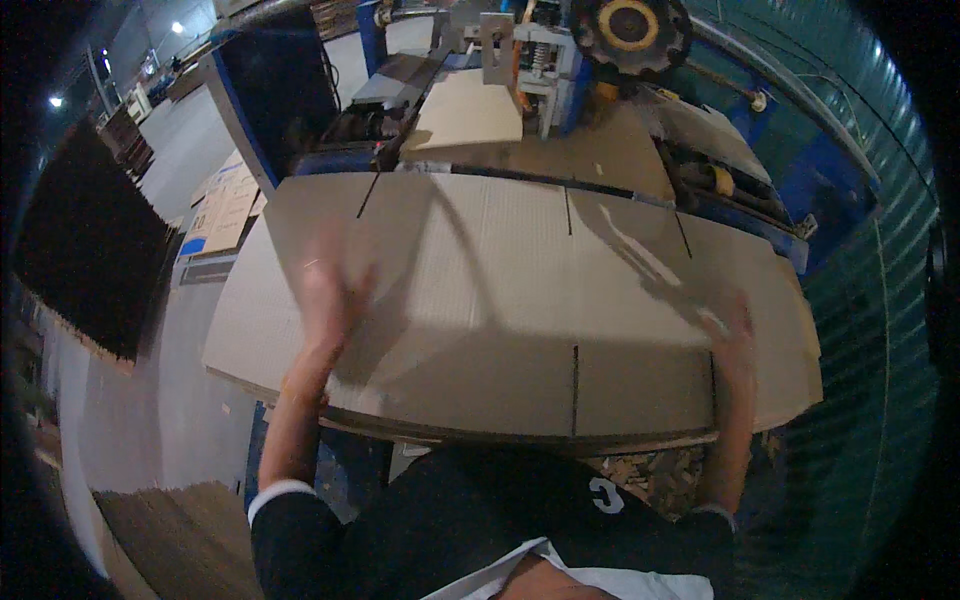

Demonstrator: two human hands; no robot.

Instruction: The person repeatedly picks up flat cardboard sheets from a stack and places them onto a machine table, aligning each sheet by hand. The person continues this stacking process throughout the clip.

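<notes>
A large slotted sheet of brown corrugated cardboard lies flat on a stack right in front of me. My left hand is over its left part, blurred by motion, fingers spread and holding nothing. My right hand is at the sheet's right part, near a slot; it is blurred too, and whether it grips the sheet I cannot tell. Both forearms come up from my dark sleeves at the lower edge.
Behind the stack stands a blue machine with a toothed wheel and another sheet on its feed bed. A green corrugated wall runs along the right. More cardboard stacks stand at left, scraps lie below.
</notes>
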